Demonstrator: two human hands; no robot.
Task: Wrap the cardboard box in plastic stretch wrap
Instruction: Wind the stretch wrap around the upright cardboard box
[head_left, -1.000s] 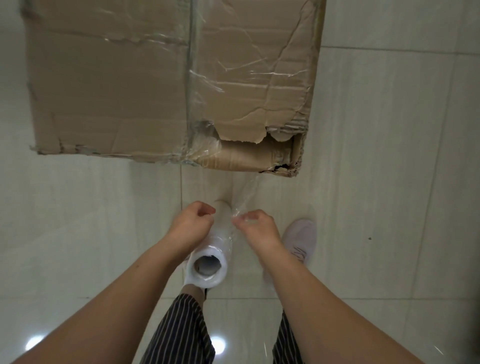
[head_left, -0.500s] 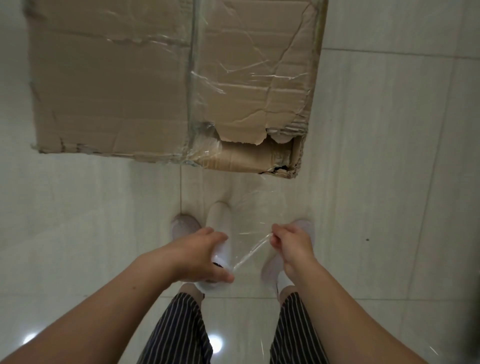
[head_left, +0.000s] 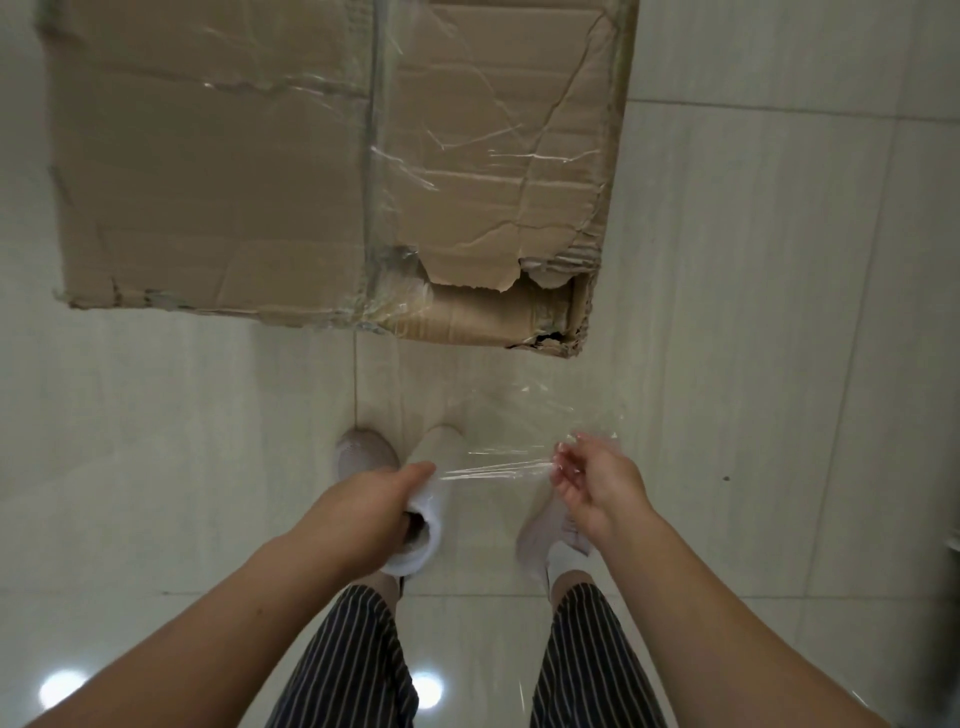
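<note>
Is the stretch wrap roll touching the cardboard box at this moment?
Apart. The head view shows bare floor tile between the roll, gripped by the left hand, and the near edge of the cardboard box.

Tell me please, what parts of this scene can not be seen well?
- Cardboard box: its far side is cut off by the top edge of the head view.
- Stretch wrap roll: mostly covered by the left hand; remaining film unknown.
- Stretch film held by the right hand: transparent, its outline fades against the floor.
</note>
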